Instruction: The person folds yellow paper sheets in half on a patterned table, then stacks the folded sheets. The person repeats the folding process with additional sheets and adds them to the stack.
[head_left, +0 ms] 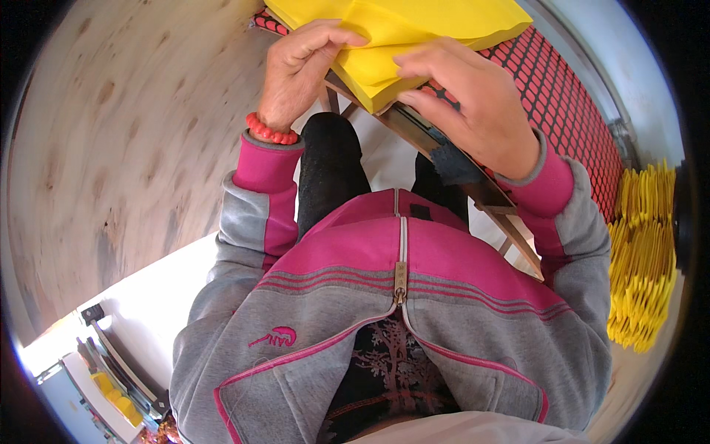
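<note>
A thick stack of yellow paper sheets (451, 21) lies at the far side, its near corner pointing toward me. My left hand (299, 63), with a red bead bracelet (271, 132) at the wrist, has its thumb and fingers closed on the left edge of the top yellow sheet (362, 63). That sheet is creased and raised between my hands. Over the stack's near right edge, my right hand (470, 103) has its thumb and forefinger apart, with the fingertips by the crease. Its other fingers are partly hidden.
Red-and-black patterned cloth (551, 81) covers the table, whose wooden frame (510, 222) runs close to my legs. A tall bundle of folded yellow papers (642, 255) stands at far right. A large wooden board (126, 140) fills the left side.
</note>
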Tool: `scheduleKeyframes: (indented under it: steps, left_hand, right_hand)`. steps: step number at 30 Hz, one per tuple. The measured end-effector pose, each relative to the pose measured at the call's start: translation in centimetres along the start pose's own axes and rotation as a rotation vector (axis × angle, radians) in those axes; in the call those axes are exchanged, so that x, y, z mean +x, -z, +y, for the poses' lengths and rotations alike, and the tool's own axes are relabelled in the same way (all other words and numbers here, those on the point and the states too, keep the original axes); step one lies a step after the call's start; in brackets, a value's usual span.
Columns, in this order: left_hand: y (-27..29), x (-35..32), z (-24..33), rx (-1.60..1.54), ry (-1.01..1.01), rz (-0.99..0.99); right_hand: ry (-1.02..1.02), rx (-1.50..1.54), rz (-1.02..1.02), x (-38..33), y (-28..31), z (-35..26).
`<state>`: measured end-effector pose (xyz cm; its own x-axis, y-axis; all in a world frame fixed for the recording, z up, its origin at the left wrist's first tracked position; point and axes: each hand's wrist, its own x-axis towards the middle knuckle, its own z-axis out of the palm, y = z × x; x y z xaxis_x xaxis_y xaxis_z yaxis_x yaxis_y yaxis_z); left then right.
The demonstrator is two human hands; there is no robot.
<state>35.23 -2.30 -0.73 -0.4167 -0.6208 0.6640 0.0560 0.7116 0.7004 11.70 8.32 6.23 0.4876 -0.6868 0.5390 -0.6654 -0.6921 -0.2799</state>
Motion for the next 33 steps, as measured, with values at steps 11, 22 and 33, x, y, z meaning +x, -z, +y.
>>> scheduleKeyframes:
  steps: [11,22,33]
  left_hand:
    - [1.5,0.3,0.0,-0.086,0.080,-0.159]
    - [0.5,-0.1,-0.2,-0.069,0.142,-0.032]
    - [0.2,0.0,-0.5,-0.073,0.130,0.042]
  right_hand:
    - [-0.064,0.087,0.038,1.7,-2.8,2.5]
    - [-0.081,0.180,0.155,1.9,-3.6,3.1]
    - [0.078,0.017,0.120,1.7,-3.4,3.0]
